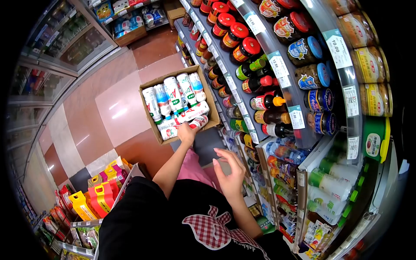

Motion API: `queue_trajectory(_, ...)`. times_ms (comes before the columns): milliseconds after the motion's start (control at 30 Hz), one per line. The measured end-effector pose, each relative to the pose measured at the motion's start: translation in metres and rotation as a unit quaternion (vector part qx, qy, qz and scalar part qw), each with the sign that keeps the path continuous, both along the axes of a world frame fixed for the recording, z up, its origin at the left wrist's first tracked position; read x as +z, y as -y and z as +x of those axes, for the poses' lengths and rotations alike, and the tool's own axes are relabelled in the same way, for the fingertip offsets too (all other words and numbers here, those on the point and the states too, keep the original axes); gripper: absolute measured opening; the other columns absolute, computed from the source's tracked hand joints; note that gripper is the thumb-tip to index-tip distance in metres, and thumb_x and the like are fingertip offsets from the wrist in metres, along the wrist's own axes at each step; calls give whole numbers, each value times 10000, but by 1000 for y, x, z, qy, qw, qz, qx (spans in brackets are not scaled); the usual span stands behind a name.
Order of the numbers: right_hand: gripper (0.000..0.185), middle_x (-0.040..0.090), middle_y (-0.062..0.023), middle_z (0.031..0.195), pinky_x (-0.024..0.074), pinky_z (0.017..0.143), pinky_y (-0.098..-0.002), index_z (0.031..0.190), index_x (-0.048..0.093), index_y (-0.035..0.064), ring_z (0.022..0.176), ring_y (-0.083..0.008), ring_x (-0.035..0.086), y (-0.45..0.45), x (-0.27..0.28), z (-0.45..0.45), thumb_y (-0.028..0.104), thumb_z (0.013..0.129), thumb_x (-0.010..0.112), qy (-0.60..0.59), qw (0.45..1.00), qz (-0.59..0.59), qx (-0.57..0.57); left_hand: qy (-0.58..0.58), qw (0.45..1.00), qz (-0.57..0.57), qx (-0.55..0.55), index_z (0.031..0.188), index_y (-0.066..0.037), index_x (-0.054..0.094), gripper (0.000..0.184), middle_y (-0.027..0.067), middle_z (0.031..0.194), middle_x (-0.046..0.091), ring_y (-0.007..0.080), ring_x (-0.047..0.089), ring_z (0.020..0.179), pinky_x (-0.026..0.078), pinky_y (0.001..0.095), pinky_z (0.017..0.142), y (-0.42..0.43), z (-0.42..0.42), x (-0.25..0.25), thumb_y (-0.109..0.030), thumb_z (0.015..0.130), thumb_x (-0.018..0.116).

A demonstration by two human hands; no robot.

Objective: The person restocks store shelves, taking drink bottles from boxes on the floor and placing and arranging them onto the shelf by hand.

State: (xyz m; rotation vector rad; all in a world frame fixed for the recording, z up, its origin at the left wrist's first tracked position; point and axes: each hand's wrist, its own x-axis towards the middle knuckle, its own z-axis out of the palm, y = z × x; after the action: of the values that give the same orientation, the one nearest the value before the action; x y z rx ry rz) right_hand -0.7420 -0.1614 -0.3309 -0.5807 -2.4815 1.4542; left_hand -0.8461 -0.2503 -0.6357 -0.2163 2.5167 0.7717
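Black T-shirt [160, 225] fabric with a red-checked appliqué lies closest. Ahead, a cardboard box [211, 104] holds white plastic bottles [174, 94] lettered "AD", several standing and others lying along the near side. The left hand [187, 133] reaches over the near edge onto these; whether it grips one cannot be told. The right hand [229, 170], empty, fingers parted, hovers near shelves of red-lidded sauce jars [234, 35].

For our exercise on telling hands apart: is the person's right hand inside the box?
No, the right hand is outside the box, while the left hand reaches in to the bottles.
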Motion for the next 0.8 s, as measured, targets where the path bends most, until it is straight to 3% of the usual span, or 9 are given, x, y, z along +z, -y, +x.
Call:
queue_trajectory(233,278,691,-127,1084,536,762,-336,1114,676,20,957,-263,665,-6,1,13,1,837,689,-23,1000,-7,-19,-215,963,54,-156,884,5,644,428,233,764,633,403,632,797,530,489,697,18,-26,84,-281,601,791)
queue_trajectory(367,331,684,-120,1090,529,759,-338,1149,666,41,955,-257,662,-16,1,17,3,822,698,-30,999,-8,-34,-285,906,85,-300,797,-11,592,295,177,766,652,356,612,863,534,475,716,29,-54,170,-220,645,736)
queue_trajectory(467,359,683,-119,1089,525,773,-339,1170,657,45,953,-275,658,-26,1,17,20,815,708,-61,997,14,-36,-313,854,133,-393,809,-19,598,319,154,801,658,338,602,848,525,456,726,36,-71,246,-229,640,769)
queue_trajectory(500,442,671,-137,1129,509,858,-374,1226,630,43,1015,-313,639,-30,2,18,74,799,743,-45,998,20,-27,-323,839,142,-414,893,-3,645,401,147,817,662,312,609,816,515,436,722,36,-75,271,-242,609,797)
queue_trajectory(600,582,641,-162,1256,473,990,-386,1314,584,32,1145,-311,621,-37,13,13,63,767,782,-98,992,77,-3,-346,780,206,-479,879,0,657,375,151,808,653,315,603,803,506,420,708,33,-86,346,-216,606,797)
queue_trajectory(633,701,596,-175,1334,414,1062,-407,1371,535,29,1233,-336,562,-40,14,13,135,743,827,-96,991,88,12,-338,763,265,-483,850,6,655,366,149,793,641,312,585,780,487,407,694,30,-86,370,-208,593,805)
queue_trajectory(800,846,543,-173,1405,370,1108,-462,1404,508,30,1354,-386,452,-47,48,21,317,695,870,-176,979,89,43,-307,677,364,-561,822,9,670,408,117,761,628,265,558,732,458,361,684,3,-77,473,-268,569,831)
